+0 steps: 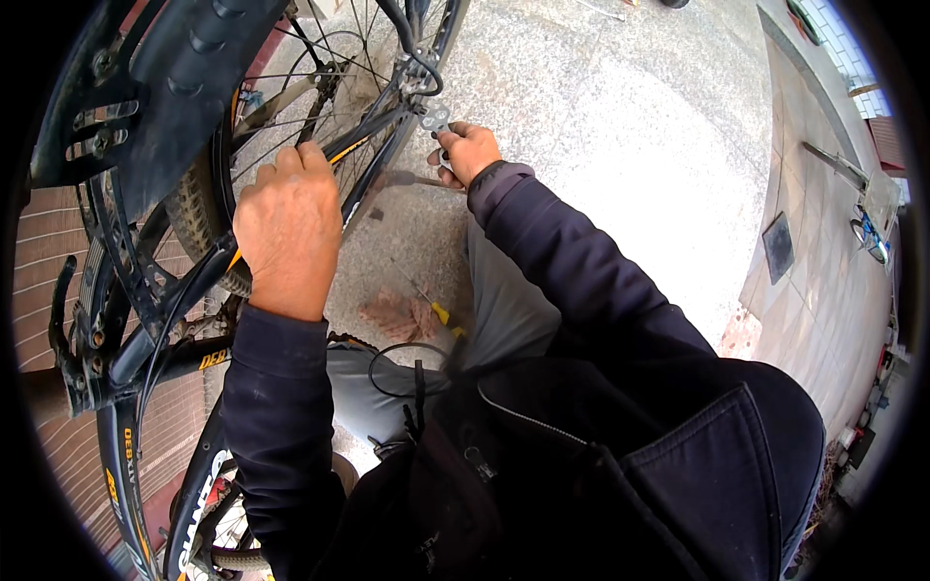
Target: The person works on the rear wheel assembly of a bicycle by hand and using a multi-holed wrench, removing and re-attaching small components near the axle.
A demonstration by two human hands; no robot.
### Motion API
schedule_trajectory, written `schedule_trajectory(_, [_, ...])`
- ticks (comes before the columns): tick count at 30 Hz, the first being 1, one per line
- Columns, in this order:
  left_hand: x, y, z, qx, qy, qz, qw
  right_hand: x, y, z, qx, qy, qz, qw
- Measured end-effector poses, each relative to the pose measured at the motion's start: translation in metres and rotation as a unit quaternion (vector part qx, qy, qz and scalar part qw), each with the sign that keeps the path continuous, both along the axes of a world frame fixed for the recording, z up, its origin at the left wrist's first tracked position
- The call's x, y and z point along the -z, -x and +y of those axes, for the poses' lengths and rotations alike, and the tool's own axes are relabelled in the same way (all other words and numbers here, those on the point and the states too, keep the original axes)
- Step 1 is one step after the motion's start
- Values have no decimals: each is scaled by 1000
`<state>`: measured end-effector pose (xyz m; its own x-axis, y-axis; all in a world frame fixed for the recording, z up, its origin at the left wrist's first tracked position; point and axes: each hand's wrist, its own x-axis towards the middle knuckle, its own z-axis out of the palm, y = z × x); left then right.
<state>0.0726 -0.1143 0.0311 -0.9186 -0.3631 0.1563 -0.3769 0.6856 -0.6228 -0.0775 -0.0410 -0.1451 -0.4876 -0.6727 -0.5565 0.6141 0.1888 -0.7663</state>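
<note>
From where I stand: person's crouched by a black bike (199, 281) w/ orange trim, in a dark jacket (591, 261) & grey trousers (513, 295). Bike's on their L, running up past the L hand (288, 232), wheel (191, 211) & spokes showing beyond it.

R hand (469, 155) has a small flat metal wrench (436, 118) w/ holes in its head, gripped btwn thumb & fingers. Wrench head is right by the frame joint near the wheel; can't tell if it's seated on anything. L hand is curled, back of it up, in front of the wheel & frame; fingertips are hidden, so can't tell if it's grasping anything or just resting there.

On the floor (668, 165) btwn the person & bike: a screwdriver (441, 313) w/ yellow handle, next to a crumpled brownish rag (392, 312). Off to the R, well apart, a dark square mat (778, 247) on the paving, & farther off a blue bike (872, 239) near the edge of view.
</note>
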Motion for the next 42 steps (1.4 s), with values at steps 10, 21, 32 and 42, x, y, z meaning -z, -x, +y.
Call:
schedule_trajectory(10, [-1,0,1,3,-15,11,1000,2,-4,8,8,26,-17,999])
schedule_trajectory(21, [2,-1,-2,2,-15,33,999,-13,-1,-1,-7,-1,8,1000])
schedule_trajectory(32, [2,-2,-1,-13,-31,39,999,-14,-7,-1,-30,-29,118,992])
schedule_trajectory(42, [3,-4,-1,-21,-33,39,998,-5,-14,-4,11,-43,123,991])
